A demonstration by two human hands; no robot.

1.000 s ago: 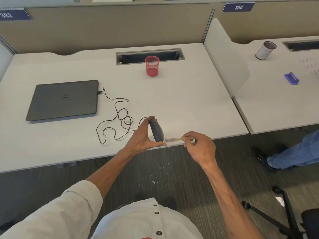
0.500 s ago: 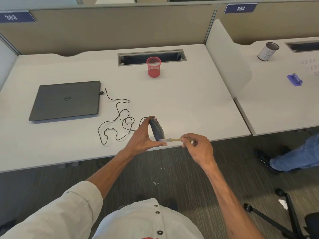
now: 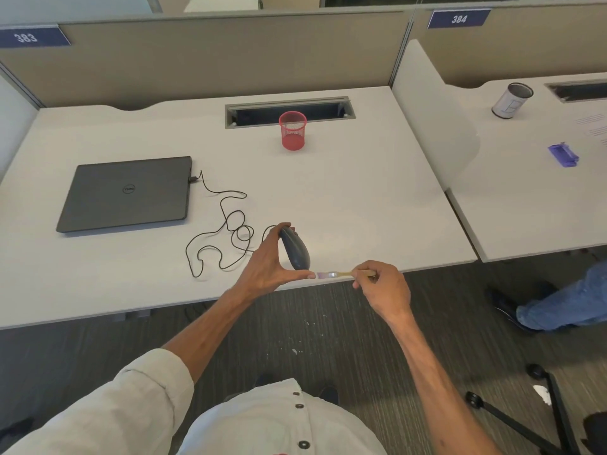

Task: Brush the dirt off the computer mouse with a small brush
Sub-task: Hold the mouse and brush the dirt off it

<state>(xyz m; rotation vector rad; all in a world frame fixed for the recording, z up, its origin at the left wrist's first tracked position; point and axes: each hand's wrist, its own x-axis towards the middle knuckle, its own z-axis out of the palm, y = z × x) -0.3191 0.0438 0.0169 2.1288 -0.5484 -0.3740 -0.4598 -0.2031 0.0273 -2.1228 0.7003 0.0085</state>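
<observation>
A shut laptop (image 3: pixel 126 193) lies on the left of the desk (image 3: pixel 345 192), and a thin black cord (image 3: pixel 226 208) runs from it to the mouse (image 3: pixel 295 247). The left hand (image 3: pixel 267 264) grips the mouse, tipped on its edge above the desk's front edge, thumb below and fingers on top. Just right, the right hand (image 3: pixel 382 284) pinches the brush (image 3: pixel 335 275); its bristles sit beside the left thumb, just under the mouse.
</observation>
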